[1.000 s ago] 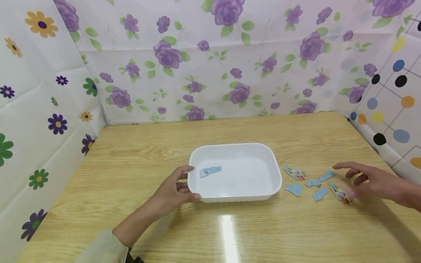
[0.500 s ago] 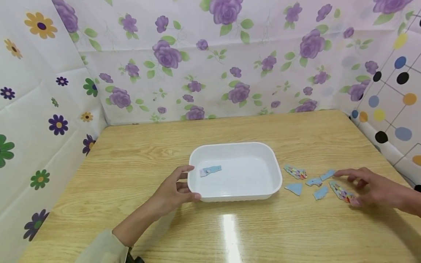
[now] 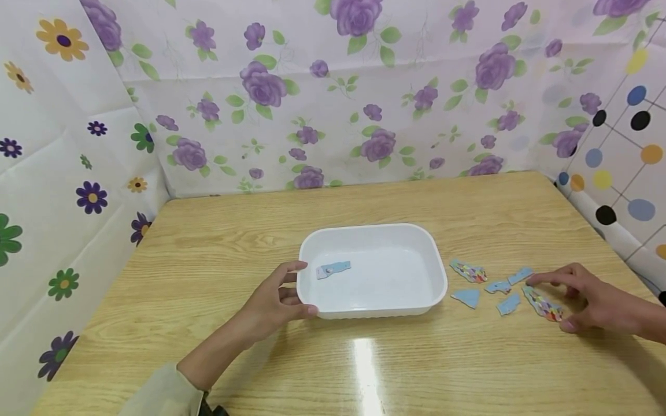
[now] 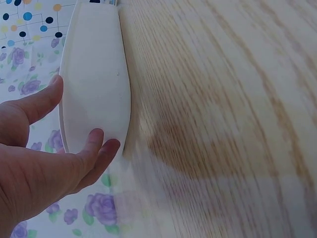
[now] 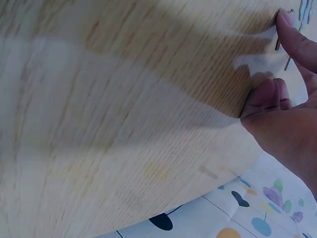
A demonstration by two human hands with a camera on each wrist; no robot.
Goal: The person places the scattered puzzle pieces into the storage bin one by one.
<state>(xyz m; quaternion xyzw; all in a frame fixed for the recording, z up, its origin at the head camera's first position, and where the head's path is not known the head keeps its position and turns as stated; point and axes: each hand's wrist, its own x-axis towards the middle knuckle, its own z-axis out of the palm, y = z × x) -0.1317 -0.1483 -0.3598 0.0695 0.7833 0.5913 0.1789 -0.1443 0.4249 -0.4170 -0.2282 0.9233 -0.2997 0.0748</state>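
Note:
My left hand (image 3: pixel 278 300) holds the left end of a white plastic tray (image 3: pixel 382 312), fingers and thumb on its rim and side. The left wrist view shows that hand (image 4: pixel 59 148) against the tray's outer wall (image 4: pixel 94 74). Inside the tray lies one light-blue torn-edged piece (image 3: pixel 333 269). My right hand (image 3: pixel 598 297) rests at a multicoloured, scale-patterned piece (image 3: pixel 543 304) on the table, index fingertip near its upper end and thumb near its lower end. In the right wrist view, the right hand (image 5: pixel 292 84) touches the tabletop; the pieces beyond are mostly hidden.
Left of the right hand lie another multicoloured piece (image 3: pixel 469 271), a blue triangular piece (image 3: pixel 466 298) and several small blue pieces (image 3: pixel 508 304). The wooden table (image 3: pixel 229 254) is bordered by a flowered back sheet (image 3: pixel 364 133) and patterned side sheets (image 3: pixel 624 173).
My right hand has lowered to the table beside the multicoloured piece, its index finger now at the piece's upper end. The left hand and tray have stayed in place.

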